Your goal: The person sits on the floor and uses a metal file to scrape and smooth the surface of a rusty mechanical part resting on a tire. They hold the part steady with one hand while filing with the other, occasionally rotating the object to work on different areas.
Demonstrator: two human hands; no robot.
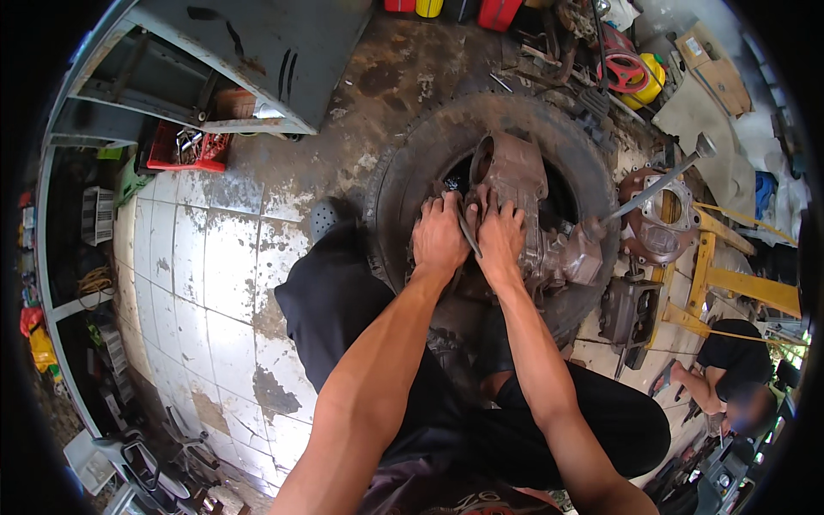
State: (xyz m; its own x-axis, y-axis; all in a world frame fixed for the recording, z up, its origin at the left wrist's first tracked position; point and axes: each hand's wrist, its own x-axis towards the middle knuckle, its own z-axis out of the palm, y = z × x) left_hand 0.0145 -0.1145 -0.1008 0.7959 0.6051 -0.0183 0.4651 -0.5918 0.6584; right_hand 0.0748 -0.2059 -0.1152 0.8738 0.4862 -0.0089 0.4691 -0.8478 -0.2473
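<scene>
My left hand [439,232] and my right hand [500,230] are close together over a brown, greasy gearbox housing [511,163]. Between them is a thin dark metal piece [469,233], seen edge-on, and both hands close about it. The fingers bend down at the housing's near-left side, so the tips and part of the piece are hidden. The gearbox rests on a large tyre [403,163] lying flat on the floor. From the gearbox's right side, a long metal lever [657,183] slants up to the right.
A rusty round housing [657,215] and a dark metal block [629,311] lie right of the tyre, beside a yellow frame [747,287]. Another person [730,373] crouches at lower right. At upper left, a grey cabinet [257,51] stands near a red crate [184,148].
</scene>
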